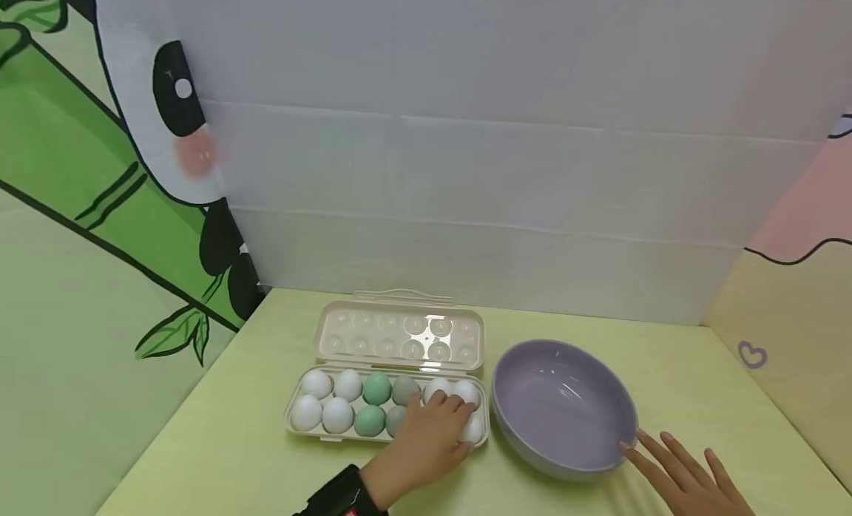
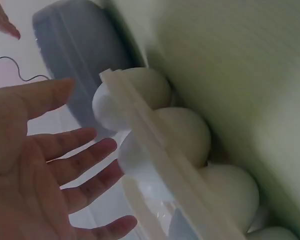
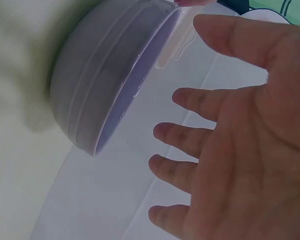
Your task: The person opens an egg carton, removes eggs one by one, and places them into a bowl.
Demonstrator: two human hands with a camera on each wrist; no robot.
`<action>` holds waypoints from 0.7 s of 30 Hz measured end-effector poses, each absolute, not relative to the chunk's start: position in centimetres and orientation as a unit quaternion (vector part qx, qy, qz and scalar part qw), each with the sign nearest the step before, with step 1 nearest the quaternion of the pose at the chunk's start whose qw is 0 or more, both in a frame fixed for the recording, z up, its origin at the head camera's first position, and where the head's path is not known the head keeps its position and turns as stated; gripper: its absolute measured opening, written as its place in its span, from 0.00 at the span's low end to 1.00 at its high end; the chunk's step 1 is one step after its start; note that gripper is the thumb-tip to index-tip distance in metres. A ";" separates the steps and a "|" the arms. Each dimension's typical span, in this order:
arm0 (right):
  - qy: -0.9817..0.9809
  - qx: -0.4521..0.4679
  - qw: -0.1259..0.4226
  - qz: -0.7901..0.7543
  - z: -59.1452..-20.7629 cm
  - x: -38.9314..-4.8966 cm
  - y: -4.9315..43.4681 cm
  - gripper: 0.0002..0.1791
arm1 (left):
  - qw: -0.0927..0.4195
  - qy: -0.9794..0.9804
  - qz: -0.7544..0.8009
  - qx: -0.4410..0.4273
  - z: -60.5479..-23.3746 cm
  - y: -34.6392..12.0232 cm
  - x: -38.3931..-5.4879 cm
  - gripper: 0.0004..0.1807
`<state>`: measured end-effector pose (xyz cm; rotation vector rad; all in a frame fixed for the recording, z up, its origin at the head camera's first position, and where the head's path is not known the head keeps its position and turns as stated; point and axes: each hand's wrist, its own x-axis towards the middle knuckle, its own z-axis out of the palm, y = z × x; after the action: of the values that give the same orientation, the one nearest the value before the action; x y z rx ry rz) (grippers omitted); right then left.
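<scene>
A white plastic egg carton stands with its lid folded back. Two rows of eggs sit in it: white eggs at both ends, green eggs and greyish eggs in between. My left hand is over the carton's right part, hiding some eggs. In the left wrist view, this hand has its fingers spread near a white egg, its palm bare. To the right of a purple bowl, my right hand hovers by the rim with fingers extended, holding nothing.
The bowl stands close to the carton's right end on a pale yellow-green table. A white backdrop rises behind the table. Printed cartoon panels flank it, with green bamboo on the left. A dark wristband is on the left wrist.
</scene>
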<state>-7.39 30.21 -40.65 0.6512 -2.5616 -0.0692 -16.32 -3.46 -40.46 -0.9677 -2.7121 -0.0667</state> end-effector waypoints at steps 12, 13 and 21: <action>-0.940 0.259 0.223 -0.003 -42.0 -9.0 30.5 0.48 | 0.128 -0.956 -0.010 -0.263 -42.0 0.1 -18.2 0.20; -0.941 0.260 0.217 0.000 -42.1 -9.2 30.6 0.49 | 0.129 -0.956 -0.010 -0.263 -42.1 0.2 -18.3 0.20; -0.943 0.283 0.166 0.047 -43.1 -11.3 30.5 0.48 | 0.149 -0.952 -0.058 -0.260 -42.9 0.4 -19.1 0.16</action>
<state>-11.29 30.50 -43.07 0.8067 -2.6866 0.1346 -19.15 0.36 -42.91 -0.7478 -2.7383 -0.1659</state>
